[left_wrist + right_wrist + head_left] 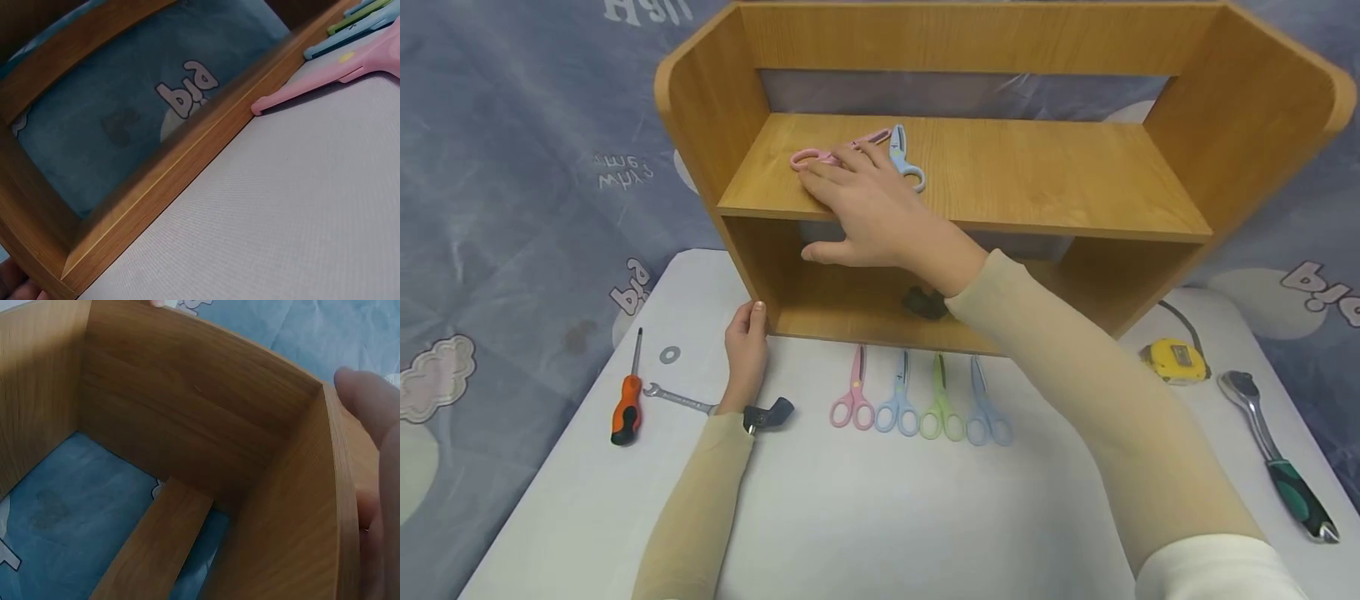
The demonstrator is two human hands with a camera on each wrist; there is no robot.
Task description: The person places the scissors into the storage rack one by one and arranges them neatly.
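Wood-grain shelf (985,37), rounded top corners; left hand (747,346) gripping its lower left edge. Loop-handled pink scissors (829,156) on upper board (1045,171), near left end, under right hand's (872,204) outstretched fingers (contact unclear).

The shelf (1045,175) is faced in smooth, wood-grained board with a faint sheen. The worktop (850,517) is surfaced in something matt and finely textured. The scissors (901,392) are made of smooth plastic. Glossy plastic is seen on the handle of the screwdriver (627,404), metal on its shaft. The wrench (681,399) and dull washer (662,358) are formed in metal; the ratchet (1258,417) is finished in shiny metal. The tape measure (1176,360) is cased in plastic. Matt cloth is seen in the sleeves (1090,383).
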